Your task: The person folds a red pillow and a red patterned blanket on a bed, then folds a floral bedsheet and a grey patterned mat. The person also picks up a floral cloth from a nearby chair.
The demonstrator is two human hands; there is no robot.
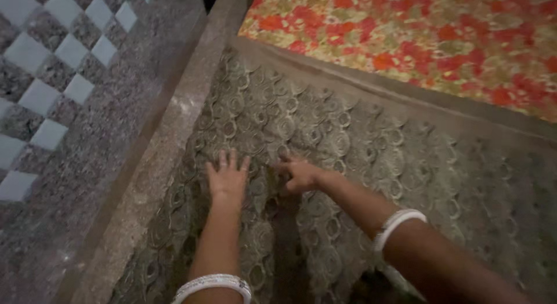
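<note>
Left hand (227,179) flat on embroidered cloth (360,159) near ledge (168,130).

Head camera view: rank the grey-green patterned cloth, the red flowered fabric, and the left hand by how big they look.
1. grey-green patterned cloth, largest by far.
2. red flowered fabric, partly cut off by the frame.
3. left hand, smallest, lying flat on the patterned cloth.

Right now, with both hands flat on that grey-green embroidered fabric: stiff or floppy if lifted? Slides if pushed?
Probably floppy: the embroidered fabric lies flat over the surface and creases between the left hand and right hand. The dense raised circular stitching suggests some weight for cloth. Pushed, it would likely bunch into folds rather than slide as one sheet.
</note>
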